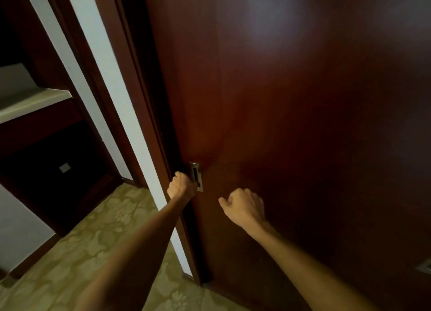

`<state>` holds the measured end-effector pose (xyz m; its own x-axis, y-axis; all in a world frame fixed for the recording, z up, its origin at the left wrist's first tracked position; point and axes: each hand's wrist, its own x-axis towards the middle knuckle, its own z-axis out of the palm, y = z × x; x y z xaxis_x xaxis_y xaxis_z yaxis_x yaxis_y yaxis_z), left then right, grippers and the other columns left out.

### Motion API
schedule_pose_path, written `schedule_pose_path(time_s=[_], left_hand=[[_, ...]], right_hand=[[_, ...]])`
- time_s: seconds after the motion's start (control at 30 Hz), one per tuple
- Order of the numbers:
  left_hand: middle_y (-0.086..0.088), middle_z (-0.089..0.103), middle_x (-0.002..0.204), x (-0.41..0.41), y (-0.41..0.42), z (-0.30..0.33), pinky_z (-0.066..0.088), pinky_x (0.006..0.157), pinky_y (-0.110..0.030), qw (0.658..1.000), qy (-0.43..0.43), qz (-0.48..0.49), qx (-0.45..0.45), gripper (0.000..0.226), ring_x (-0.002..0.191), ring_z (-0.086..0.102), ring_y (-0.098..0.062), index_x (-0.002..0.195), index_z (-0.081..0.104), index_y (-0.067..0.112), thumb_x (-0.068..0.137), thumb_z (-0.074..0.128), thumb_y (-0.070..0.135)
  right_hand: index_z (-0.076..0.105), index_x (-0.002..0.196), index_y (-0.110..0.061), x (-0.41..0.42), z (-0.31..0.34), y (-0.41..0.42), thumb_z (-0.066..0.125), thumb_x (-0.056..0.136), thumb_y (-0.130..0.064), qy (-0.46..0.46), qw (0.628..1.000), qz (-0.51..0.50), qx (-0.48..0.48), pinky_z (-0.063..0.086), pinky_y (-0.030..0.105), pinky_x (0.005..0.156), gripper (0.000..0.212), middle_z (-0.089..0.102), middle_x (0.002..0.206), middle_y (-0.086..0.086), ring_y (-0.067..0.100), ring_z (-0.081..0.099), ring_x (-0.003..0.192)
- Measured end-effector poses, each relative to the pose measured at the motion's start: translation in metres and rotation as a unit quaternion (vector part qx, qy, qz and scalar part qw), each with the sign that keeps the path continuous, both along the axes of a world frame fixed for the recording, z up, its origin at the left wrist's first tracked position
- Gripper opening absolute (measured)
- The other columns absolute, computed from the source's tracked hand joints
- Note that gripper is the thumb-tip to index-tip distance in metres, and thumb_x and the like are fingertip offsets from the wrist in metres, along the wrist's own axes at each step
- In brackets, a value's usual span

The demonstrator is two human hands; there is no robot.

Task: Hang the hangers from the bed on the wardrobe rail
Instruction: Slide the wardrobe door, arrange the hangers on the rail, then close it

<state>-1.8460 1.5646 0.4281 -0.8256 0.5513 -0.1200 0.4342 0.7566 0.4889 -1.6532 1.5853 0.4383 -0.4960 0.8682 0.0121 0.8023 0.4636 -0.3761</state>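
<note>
At frame centre my left hand (182, 185) curls around the wardrobe door (303, 124) edge beside its upright metal handle (196, 176); my right hand (245, 207) hovers loosely curled, empty; no hangers visible.

dark reddish-brown glossy wooden wardrobe door (303, 124) | silver metal recessed handle (196, 176) on its left edge | beige floral-patterned carpet (93, 236) left of door | white wall strip (112, 82) left of door
</note>
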Motion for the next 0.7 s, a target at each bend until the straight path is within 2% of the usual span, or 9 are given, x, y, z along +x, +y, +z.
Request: schedule_pose_path(time_s=[0.13,0.2,0.3,0.43,0.53,0.6,0.7], left_hand=[[-0.017,0.062,0.131,-0.014,0.008,-0.005,0.049,0.094,-0.044,0.999,-0.005,-0.046,0.025,0.059,0.12,0.061,-0.037,0.135,0.049,0.002,0.097,0.059,0.046],[-0.015,0.067,0.122,-0.018,0.013,-0.005,0.051,0.085,-0.041,0.997,-0.016,-0.052,0.057,0.051,0.111,0.066,-0.034,0.127,0.058,0.003,0.097,0.062,0.043],[-0.012,0.073,0.107,-0.021,0.013,-0.004,0.047,0.068,-0.031,0.994,-0.018,-0.055,0.095,0.036,0.096,0.071,-0.028,0.11,0.068,0.003,0.095,0.069,0.035],[-0.013,0.074,0.102,-0.027,0.011,-0.01,0.048,0.066,-0.031,0.991,-0.016,-0.061,0.118,0.038,0.092,0.071,-0.029,0.103,0.071,0.001,0.091,0.074,0.037],[-0.015,0.073,0.102,-0.031,0.013,-0.011,0.055,0.074,-0.038,0.991,-0.013,-0.064,0.118,0.043,0.093,0.07,-0.032,0.103,0.071,-0.001,0.089,0.076,0.039],[-0.015,0.072,0.103,-0.03,0.013,-0.011,0.052,0.073,-0.036,0.991,-0.014,-0.068,0.116,0.043,0.095,0.07,-0.033,0.104,0.07,-0.002,0.089,0.076,0.038],[-0.015,0.072,0.103,-0.027,0.01,-0.011,0.045,0.069,-0.033,0.991,-0.009,-0.075,0.112,0.043,0.095,0.07,-0.032,0.105,0.07,-0.002,0.09,0.075,0.038]], right_hand=[[0.07,0.089,-0.02,-0.063,-0.008,0.008,0.052,0.093,-0.059,-0.03,0.998,-0.057,0.013,0.052,0.037,0.081,0.044,0.071,0.092,0.001,0.022,0.068,0.09],[0.071,0.091,-0.019,-0.074,-0.015,0.015,0.049,0.094,-0.06,-0.044,0.994,-0.102,0.017,0.053,0.038,0.082,0.047,0.072,0.091,0.001,0.021,0.068,0.088],[0.071,0.087,-0.017,-0.082,-0.022,0.017,0.042,0.098,-0.06,-0.054,0.987,-0.147,0.036,0.054,0.037,0.077,0.053,0.072,0.085,0.002,0.02,0.068,0.081],[0.07,0.086,-0.018,-0.08,-0.027,0.017,0.039,0.102,-0.048,-0.053,0.981,-0.181,0.049,0.055,0.036,0.074,0.047,0.071,0.083,0.001,0.018,0.068,0.078],[0.068,0.075,-0.02,-0.07,-0.032,0.019,0.041,0.102,-0.047,-0.071,0.977,-0.191,0.062,0.058,0.036,0.07,0.047,0.07,0.074,0.0,0.017,0.069,0.069],[0.064,0.068,-0.021,-0.068,-0.033,0.018,0.041,0.101,-0.05,-0.073,0.975,-0.197,0.07,0.057,0.035,0.066,0.049,0.069,0.069,-0.001,0.017,0.067,0.064],[0.066,0.071,-0.019,-0.066,-0.035,0.02,0.042,0.1,-0.051,-0.074,0.974,-0.202,0.068,0.056,0.035,0.065,0.05,0.069,0.07,0.0,0.017,0.067,0.066]])
